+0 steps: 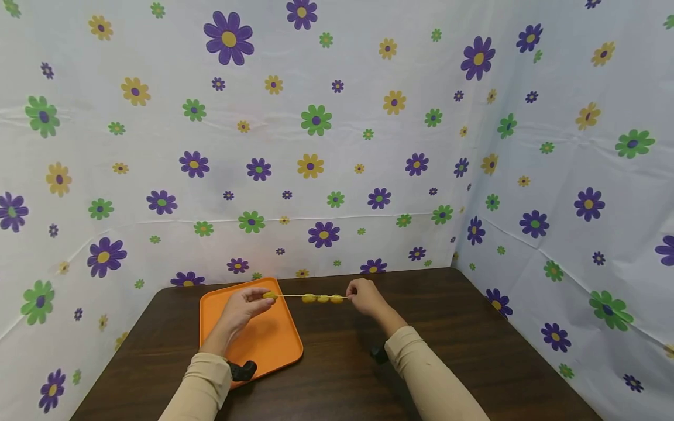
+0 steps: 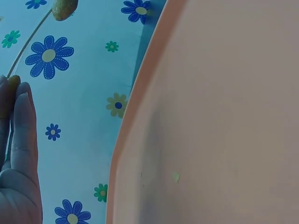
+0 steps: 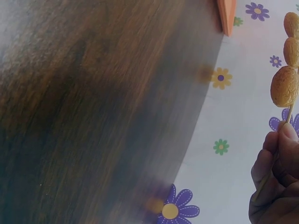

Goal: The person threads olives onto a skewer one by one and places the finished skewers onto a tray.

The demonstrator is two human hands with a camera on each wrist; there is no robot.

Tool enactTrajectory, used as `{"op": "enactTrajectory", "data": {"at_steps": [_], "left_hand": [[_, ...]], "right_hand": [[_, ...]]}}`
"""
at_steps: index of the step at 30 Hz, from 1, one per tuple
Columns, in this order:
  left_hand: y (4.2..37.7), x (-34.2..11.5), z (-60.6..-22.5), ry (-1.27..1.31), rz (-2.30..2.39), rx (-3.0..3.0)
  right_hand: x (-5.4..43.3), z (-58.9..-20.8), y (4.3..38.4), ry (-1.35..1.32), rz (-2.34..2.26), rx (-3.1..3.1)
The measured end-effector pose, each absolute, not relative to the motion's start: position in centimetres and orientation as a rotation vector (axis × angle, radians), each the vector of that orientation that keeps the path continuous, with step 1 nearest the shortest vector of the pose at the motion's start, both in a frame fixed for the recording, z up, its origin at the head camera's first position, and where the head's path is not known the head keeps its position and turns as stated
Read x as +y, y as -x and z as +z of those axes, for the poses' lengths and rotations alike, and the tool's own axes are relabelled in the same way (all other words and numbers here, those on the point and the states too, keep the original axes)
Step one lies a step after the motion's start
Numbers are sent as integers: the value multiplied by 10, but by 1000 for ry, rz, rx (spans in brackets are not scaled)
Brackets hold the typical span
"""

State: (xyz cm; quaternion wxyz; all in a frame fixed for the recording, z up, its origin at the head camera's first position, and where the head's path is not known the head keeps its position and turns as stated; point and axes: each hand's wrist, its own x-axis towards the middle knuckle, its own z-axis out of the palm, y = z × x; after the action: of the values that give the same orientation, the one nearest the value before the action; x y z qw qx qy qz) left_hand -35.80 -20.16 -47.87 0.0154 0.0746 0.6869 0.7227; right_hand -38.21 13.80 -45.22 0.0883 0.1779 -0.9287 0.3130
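Observation:
A thin wooden skewer (image 1: 289, 295) is held level above the table, with several small yellow-brown potatoes on it. Three of these potatoes (image 1: 323, 298) sit close together near my right hand (image 1: 367, 298), which pinches the skewer just beyond them. In the right wrist view the skewer's tail runs down across the curled fingers. At the opposite end, my left hand (image 1: 239, 310) grips a single potato (image 1: 270, 296) between thumb and fingers. The left wrist view shows the skewer meeting this potato (image 2: 9, 93); whether its tip comes out the far side is hidden by the fingers.
An orange tray (image 1: 263, 345) lies under the left hand and forearm, with a small pale scrap (image 2: 176, 177) on its surface. The dark wooden table (image 1: 337, 374) extends to a flower-patterned sheet (image 1: 358, 146) hanging behind and at both sides.

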Motion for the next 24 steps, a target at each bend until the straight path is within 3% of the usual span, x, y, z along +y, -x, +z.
{"op": "enactTrajectory", "data": {"at_steps": [24], "left_hand": [[357,-187,-475,-195,2304,2045]], "right_hand": [[132,-448,380,-548,913,-2767]]}}
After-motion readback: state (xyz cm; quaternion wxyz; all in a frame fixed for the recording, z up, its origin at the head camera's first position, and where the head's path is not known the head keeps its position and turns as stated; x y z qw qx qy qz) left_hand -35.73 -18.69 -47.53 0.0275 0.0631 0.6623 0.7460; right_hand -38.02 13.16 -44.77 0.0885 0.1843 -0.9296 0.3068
